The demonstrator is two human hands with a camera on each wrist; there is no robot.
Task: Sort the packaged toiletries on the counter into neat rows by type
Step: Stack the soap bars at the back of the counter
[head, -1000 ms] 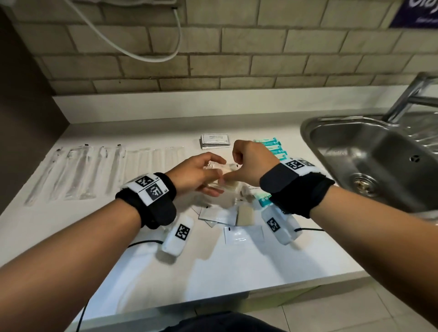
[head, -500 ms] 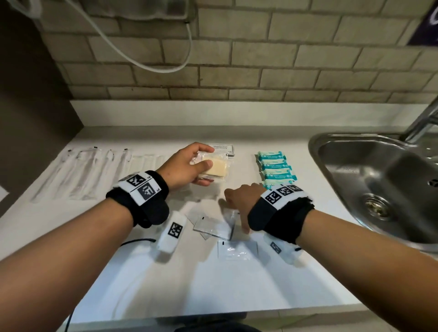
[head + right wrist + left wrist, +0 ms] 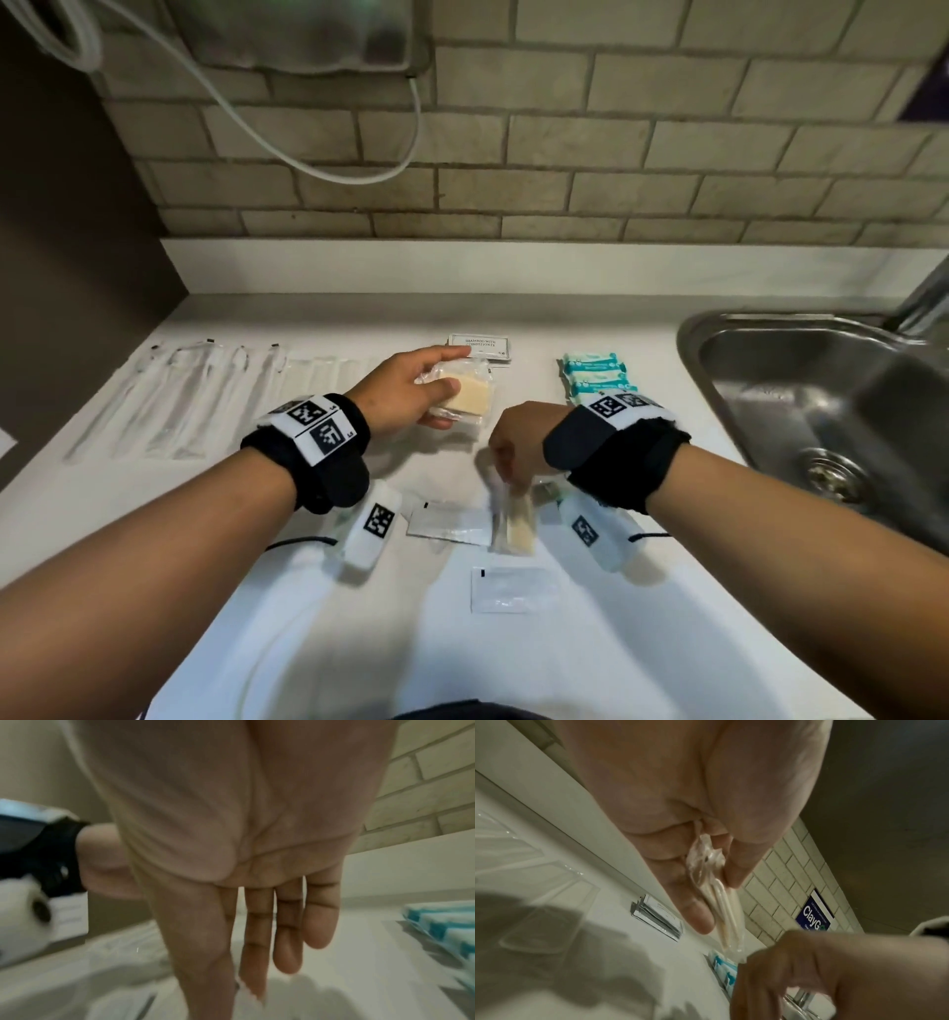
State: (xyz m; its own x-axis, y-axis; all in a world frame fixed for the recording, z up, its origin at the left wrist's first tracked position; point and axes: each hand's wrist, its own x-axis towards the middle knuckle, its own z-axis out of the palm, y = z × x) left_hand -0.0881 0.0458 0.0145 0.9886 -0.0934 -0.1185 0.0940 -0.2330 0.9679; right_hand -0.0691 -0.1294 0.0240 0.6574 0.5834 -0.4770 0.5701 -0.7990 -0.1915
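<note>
A sorting job stands partly finished on a white surface [image 3: 590, 668] beside a sink [image 3: 801, 390]. At far left, clear-wrapped long items [image 3: 169, 395] already lie in a row; a stack of shampoo sachets [image 3: 480, 347] sits at the back, and teal packets [image 3: 590, 370] are stacked toward the right. Loose pieces remain near the front, among them a silver sachet [image 3: 449, 521] and a clear sachet [image 3: 513, 591]. The left hand [image 3: 405, 393] curls thumb and fingers around a clear-wrapped soap bar [image 3: 464, 395], held just in front of the shampoo sachets. The right hand [image 3: 518, 442] reaches down with fingers mostly extended, pinching the top of a second wrapped soap [image 3: 513, 524], apparently lifting it; the blur leaves the exact grip uncertain.
</note>
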